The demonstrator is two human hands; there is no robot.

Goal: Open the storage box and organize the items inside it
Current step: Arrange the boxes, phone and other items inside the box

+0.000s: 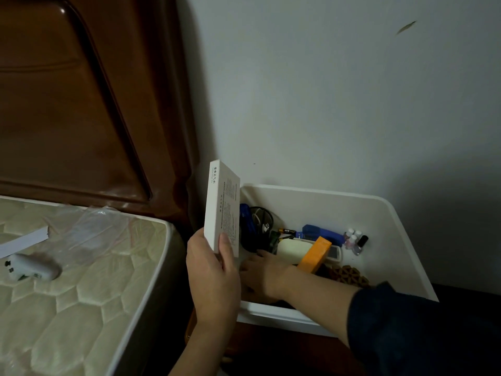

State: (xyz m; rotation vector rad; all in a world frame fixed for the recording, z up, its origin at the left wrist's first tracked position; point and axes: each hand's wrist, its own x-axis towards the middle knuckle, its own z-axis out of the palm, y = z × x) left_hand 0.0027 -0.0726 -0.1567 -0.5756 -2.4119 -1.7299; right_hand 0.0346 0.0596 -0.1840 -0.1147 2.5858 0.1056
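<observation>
my left hand (214,270) pinches the carton (221,206) upright, clear of the box (401,240); right hand (261,276) rummages inside, grip unclear.

**Box by the wall, bed to its left**

The storage box (352,210) stands against the wall (339,90), right of the mattress (89,280) and headboard (81,99). Inside, a mesh cup (257,226) sits at the left; to its right lie a battery (288,231), a stapler (321,234) and small bottles (356,241) at the far right. The right hand (264,275) reaches in at the near left corner. The left hand (212,270) holds a flat carton (221,207) upright just left of the box. On the mattress lie a plastic bag (89,232), a paper strip (23,244) and a small device (34,267)
</observation>
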